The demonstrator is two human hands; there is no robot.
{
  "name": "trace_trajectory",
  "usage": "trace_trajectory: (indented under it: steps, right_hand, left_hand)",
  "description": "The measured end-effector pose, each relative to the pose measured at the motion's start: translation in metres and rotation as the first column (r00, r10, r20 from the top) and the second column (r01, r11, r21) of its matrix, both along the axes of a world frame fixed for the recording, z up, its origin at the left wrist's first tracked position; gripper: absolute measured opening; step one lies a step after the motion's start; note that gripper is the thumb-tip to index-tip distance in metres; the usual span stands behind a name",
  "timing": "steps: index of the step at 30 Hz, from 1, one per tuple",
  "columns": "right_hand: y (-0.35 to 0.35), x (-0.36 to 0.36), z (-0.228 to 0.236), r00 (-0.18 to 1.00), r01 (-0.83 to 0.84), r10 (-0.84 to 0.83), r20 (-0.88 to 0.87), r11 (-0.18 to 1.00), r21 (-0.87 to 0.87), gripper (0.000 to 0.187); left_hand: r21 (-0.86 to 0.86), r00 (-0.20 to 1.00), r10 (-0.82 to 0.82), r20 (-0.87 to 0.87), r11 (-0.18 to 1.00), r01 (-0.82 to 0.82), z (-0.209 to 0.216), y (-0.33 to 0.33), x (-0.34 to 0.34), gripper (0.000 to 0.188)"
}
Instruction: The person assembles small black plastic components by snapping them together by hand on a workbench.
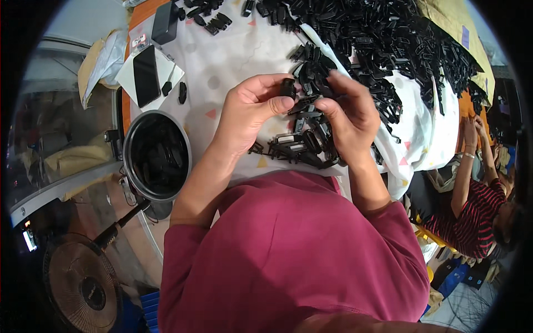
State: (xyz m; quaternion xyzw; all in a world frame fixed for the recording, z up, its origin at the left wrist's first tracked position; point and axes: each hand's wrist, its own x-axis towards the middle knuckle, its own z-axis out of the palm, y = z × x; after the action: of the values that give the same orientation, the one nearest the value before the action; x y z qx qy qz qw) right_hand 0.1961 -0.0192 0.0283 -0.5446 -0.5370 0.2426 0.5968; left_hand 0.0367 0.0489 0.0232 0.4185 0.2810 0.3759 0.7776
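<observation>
Between the thumb and fingers of my left hand is a small black plastic piece, held upright over the table. My right hand hovers just right of it, thumb and forefinger apart, and I see nothing between them. Its forefinger is slightly blurred. Under and between both hands lies a loose pile of similar black plastic pieces, some with pale grey faces. The exact kind of these pieces is too small to make out.
A large heap of black pieces covers the far right of the patterned white cloth. At left are a phone, a dark box and a black bucket with pieces inside. A fan stands lower left; another person works at right.
</observation>
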Motion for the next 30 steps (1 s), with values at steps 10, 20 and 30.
trace_trajectory:
  steps: [10,20,30]
  right_hand:
    - [0.002,0.003,0.009,0.956,-0.059,0.025,0.291,0.993,0.107,0.029]
    - [0.004,0.004,0.007,0.808,-0.165,-0.036,0.589,0.944,0.284,0.033]
    - [0.003,-0.013,0.009,0.92,0.062,-0.063,0.386,0.998,0.015,0.033]
  left_hand:
    - [0.185,0.995,0.055,-0.084,0.982,-0.039,0.008,-0.004,0.004,0.032]
    - [0.708,0.918,0.2,-0.342,0.698,0.112,0.018,0.0,-0.006,0.032]
    - [-0.037,0.992,0.116,0.056,0.993,-0.114,0.001,-0.013,0.016,0.029]
